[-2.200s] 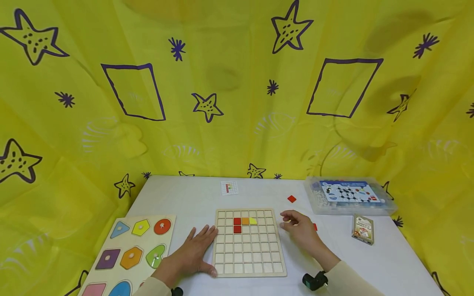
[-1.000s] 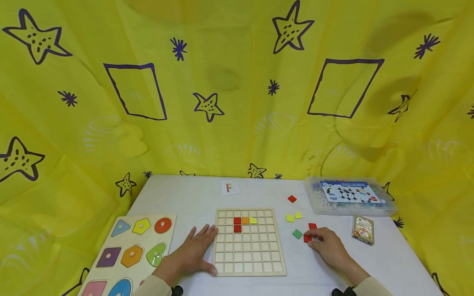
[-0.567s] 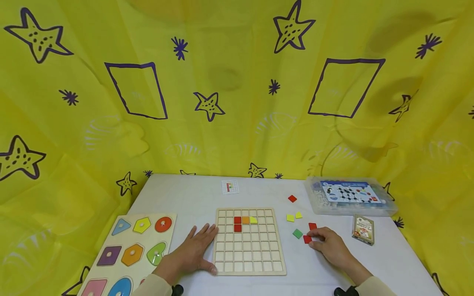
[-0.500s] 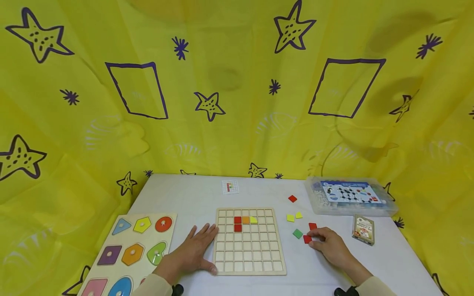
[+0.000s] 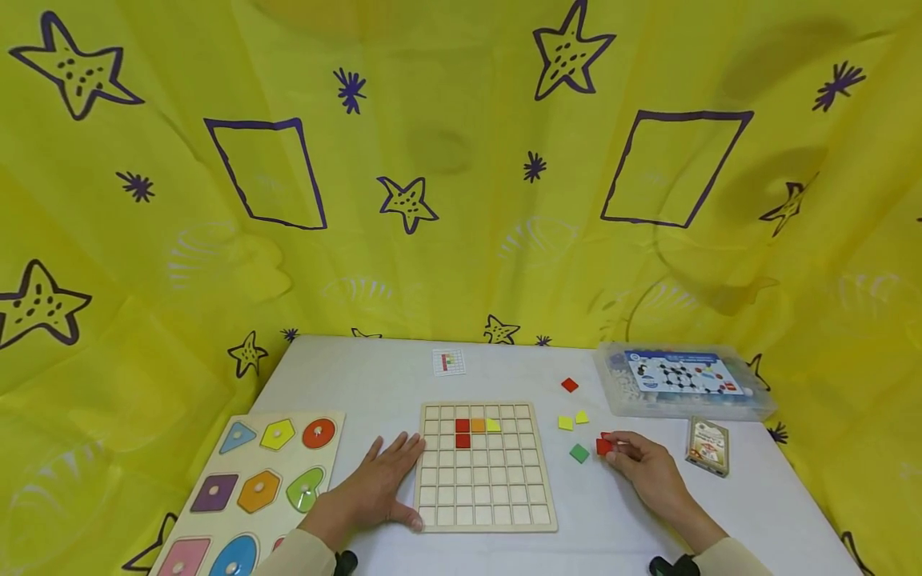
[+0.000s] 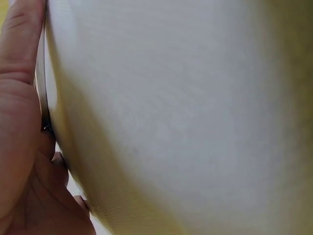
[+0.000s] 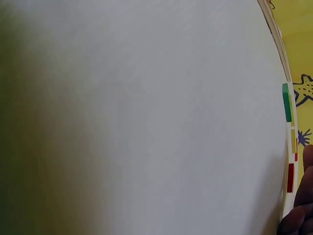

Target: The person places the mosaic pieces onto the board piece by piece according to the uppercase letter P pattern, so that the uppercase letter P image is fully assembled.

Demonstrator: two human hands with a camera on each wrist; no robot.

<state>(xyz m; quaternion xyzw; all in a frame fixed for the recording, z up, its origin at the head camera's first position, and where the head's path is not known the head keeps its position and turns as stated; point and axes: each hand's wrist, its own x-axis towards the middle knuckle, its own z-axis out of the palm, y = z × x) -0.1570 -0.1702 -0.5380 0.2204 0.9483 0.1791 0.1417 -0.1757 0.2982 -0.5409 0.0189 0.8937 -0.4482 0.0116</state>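
Apparently, the right grip (image 5: 651, 470) pinches a red tile (image 5: 603, 448).

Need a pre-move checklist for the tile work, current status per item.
1. Board steadied: ok, left hand rests against its left edge.
2. Held red tile in the right hand: ok, fingers pinch its right side.
3. Held red tile clear of other pieces: not ok, a second red tile shows directly behind it.
4. Held red tile lifted off the table: cannot tell.
5. Pattern card in sight: ok, uncovered behind the board.
6. Next cell free: ok, the cell below the lower placed red tile has no tile, if that's the target.
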